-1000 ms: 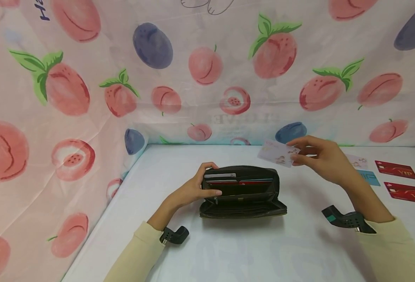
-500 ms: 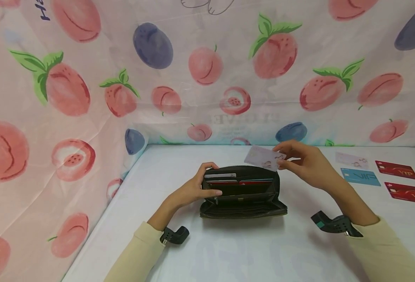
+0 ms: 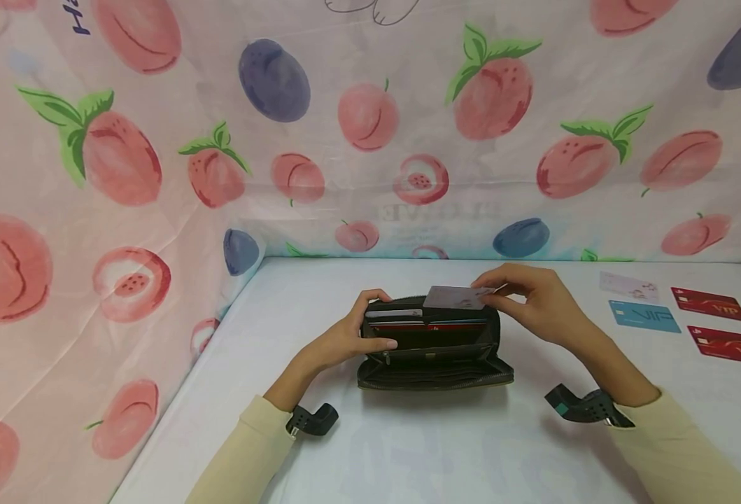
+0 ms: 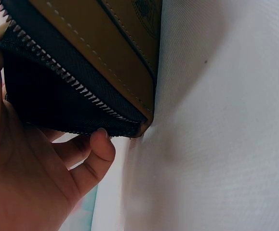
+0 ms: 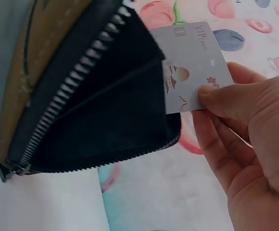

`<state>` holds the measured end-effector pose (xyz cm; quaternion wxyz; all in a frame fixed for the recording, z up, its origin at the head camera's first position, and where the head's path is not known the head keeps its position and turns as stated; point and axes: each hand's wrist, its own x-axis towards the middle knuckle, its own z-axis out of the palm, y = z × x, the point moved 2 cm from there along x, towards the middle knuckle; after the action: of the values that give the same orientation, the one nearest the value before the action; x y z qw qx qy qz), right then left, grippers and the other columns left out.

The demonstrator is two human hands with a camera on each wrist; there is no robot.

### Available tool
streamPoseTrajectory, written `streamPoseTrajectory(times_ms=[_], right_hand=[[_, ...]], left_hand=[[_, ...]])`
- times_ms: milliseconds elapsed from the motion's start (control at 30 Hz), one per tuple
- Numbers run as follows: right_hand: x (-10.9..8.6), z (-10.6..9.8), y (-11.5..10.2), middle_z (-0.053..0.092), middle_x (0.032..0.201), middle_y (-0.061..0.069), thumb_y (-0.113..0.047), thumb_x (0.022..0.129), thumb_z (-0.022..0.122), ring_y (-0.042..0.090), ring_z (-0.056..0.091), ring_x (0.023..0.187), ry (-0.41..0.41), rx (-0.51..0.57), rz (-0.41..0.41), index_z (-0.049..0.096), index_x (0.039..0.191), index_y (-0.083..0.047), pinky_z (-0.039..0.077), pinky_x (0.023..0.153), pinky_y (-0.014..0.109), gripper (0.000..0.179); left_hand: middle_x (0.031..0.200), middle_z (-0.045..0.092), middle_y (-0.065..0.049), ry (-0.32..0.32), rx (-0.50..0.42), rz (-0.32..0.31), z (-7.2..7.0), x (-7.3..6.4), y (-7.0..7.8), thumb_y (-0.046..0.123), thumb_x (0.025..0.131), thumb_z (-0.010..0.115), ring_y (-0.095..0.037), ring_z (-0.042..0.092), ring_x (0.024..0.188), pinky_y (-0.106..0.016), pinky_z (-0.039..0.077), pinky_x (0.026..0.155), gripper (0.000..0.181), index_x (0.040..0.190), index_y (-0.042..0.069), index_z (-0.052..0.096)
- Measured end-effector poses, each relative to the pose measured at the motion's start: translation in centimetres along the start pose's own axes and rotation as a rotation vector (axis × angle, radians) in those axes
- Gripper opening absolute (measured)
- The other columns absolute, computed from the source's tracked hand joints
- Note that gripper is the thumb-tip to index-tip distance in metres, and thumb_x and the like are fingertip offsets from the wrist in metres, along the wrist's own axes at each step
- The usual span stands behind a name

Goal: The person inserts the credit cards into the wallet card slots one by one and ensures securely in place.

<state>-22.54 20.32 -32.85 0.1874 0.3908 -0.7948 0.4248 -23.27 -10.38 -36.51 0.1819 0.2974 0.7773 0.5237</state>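
Observation:
A dark zip-around wallet [image 3: 442, 339] stands unzipped on the white table, several cards in its inner slots. My left hand [image 3: 347, 341] grips its left end, thumb inside and fingers behind. The left wrist view shows its brown outer side [image 4: 86, 43] and metal zip teeth. A pale VIP card [image 5: 190, 60] with a chip and pink flowers is pinched between the thumb and fingers of my right hand [image 3: 540, 304]. The card lies over the wallet's upper right rim; in the right wrist view its edge overlaps the dark lining. Whether it has entered a slot I cannot tell.
On the right of the table lie a pale floral card [image 3: 628, 286], a blue VIP card [image 3: 644, 316] and two red VIP cards [image 3: 710, 304], one in front of the other. A fruit-printed cloth [image 3: 320, 84] hangs behind and at the left.
My right hand has brought the pale card left and down to the wallet's top edge, tilting it flatter. The left hand and the wallet have stayed in place.

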Motion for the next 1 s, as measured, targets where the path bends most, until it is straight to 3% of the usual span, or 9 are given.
streamPoseTrajectory(times_ms=[233, 300, 500, 667, 1000], right_hand=[[0.7, 0.4, -2.0, 0.069, 0.094, 0.007, 0.023, 0.069, 0.071, 0.018, 0.066, 0.080, 0.035, -0.079, -0.041, 0.071, 0.099, -0.004, 0.052, 0.073, 0.022, 0.041], [0.8, 0.4, -2.5, 0.068, 0.091, 0.008, 0.024, 0.068, 0.071, 0.020, 0.066, 0.078, 0.040, -0.105, -0.050, 0.071, 0.097, -0.003, 0.051, 0.073, 0.021, 0.040], [0.4, 0.7, -0.7, 0.068, 0.093, 0.000, 0.020, 0.070, 0.072, 0.018, 0.064, 0.079, 0.022, -0.126, -0.044, 0.073, 0.102, -0.010, 0.049, 0.073, 0.018, 0.044], [0.1, 1.0, 0.4, 0.066, 0.093, -0.007, 0.015, 0.071, 0.076, 0.010, 0.064, 0.082, 0.025, -0.161, -0.063, 0.073, 0.104, -0.016, 0.048, 0.074, 0.016, 0.045], [0.5, 1.2, -0.8, 0.064, 0.086, -0.005, 0.015, 0.067, 0.078, 0.008, 0.055, 0.071, 0.049, -0.313, -0.135, 0.073, 0.101, -0.016, 0.040, 0.063, 0.014, 0.046]], left_hand=[[0.118, 0.050, -0.015, -0.011, -0.026, 0.007, 0.0, 0.1, 0.0, 0.010, 0.089, 0.068, -0.024, 0.050, 0.103, -0.040, 0.037, 0.093, 0.065, 0.137, 0.016, 0.025], [0.119, 0.050, -0.014, -0.011, -0.023, 0.006, 0.0, 0.4, -0.8, 0.010, 0.089, 0.068, -0.024, 0.050, 0.104, -0.040, 0.037, 0.093, 0.066, 0.138, 0.017, 0.024], [0.121, 0.050, -0.010, 0.008, 0.013, 0.006, -0.2, 1.1, -2.9, 0.015, 0.088, 0.070, -0.022, 0.050, 0.106, -0.042, 0.035, 0.094, 0.069, 0.138, 0.027, 0.024], [0.119, 0.050, -0.007, 0.010, 0.007, 0.022, -0.2, 1.1, -3.1, 0.018, 0.088, 0.071, -0.021, 0.051, 0.105, -0.040, 0.037, 0.093, 0.066, 0.135, 0.033, 0.026], [0.119, 0.050, -0.007, 0.006, -0.008, 0.028, -0.2, 1.0, -3.1, 0.020, 0.088, 0.072, -0.021, 0.052, 0.104, -0.040, 0.039, 0.092, 0.065, 0.133, 0.036, 0.028]])
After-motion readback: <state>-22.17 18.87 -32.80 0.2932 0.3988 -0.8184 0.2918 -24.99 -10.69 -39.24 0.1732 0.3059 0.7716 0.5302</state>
